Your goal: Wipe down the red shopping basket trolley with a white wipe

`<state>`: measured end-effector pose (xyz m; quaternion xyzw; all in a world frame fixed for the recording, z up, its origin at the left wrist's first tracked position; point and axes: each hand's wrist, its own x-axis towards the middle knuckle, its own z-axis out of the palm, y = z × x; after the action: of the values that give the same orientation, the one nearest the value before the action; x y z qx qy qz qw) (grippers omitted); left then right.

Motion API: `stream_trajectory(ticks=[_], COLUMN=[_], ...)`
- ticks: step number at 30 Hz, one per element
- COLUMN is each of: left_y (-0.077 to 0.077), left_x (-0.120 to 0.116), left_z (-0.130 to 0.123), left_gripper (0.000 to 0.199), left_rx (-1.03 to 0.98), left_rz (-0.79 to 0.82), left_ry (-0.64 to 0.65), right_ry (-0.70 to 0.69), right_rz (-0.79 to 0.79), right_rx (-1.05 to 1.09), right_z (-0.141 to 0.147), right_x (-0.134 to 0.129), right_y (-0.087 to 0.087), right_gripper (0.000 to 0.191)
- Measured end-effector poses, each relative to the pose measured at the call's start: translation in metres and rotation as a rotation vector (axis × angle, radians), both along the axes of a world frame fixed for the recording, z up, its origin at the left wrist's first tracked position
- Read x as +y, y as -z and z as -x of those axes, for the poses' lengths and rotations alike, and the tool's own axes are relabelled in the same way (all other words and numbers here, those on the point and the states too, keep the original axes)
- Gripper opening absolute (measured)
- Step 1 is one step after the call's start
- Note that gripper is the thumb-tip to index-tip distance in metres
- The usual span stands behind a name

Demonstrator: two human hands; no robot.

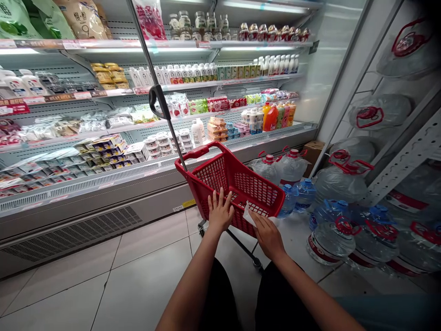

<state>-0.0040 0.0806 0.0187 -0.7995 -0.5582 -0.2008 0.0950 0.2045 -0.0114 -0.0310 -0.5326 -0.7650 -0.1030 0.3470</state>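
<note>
A red plastic shopping cart (208, 197) with a perforated basket stands in front of me on small wheels. My left hand (220, 212) is open, its fingers spread over the near rim of the basket. Just to the right, my right hand (269, 235) holds a white tissue (248, 216) against the same rim. Its fingers lie close together over the tissue, partly hiding it. The basket's bottom grid shows through between the sides. From the cart's left corner a long metal pole (143, 41) with a black grip (159, 102) rises up.
An open refrigerated display (165, 174) runs behind the cart, its shelves stocked with bottles, cups and packs. Large water jugs (332, 243) crowd the floor on the right, with more on a white rack (409, 151). Pale floor tiles (144, 285) extend at left.
</note>
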Motion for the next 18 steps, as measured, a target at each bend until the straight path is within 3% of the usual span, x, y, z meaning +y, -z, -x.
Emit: stream_trajectory(ticks=[5, 9, 12, 15, 18], left_y=[0.005, 0.012, 0.013, 0.011, 0.009], left_x=[-0.009, -0.036, -0.047, -0.044, -0.033], left_z=[-0.005, -0.006, 0.003, 0.014, 0.022], left_gripper=[0.071, 0.073, 0.071, 0.067, 0.067], left_rx=[-0.021, -0.005, -0.01, -0.001, 0.022], left_rz=[0.048, 0.04, 0.025, 0.045, 0.075], left_ry=[-0.135, -0.062, -0.025, 0.011, 0.029], right_ry=[-0.157, -0.282, -0.243, -0.131, -0.064], right_rz=[0.02, 0.024, 0.027, 0.031, 0.026], right_rx=[-0.099, -0.149, -0.133, -0.114, -0.093], right_z=[0.003, -0.017, -0.05, -0.081, -0.084], right_x=[-0.03, -0.025, -0.006, 0.011, 0.017], right_y=[0.008, 0.01, 0.011, 0.012, 0.014], right_gripper=[0.075, 0.071, 0.068, 0.061, 0.054])
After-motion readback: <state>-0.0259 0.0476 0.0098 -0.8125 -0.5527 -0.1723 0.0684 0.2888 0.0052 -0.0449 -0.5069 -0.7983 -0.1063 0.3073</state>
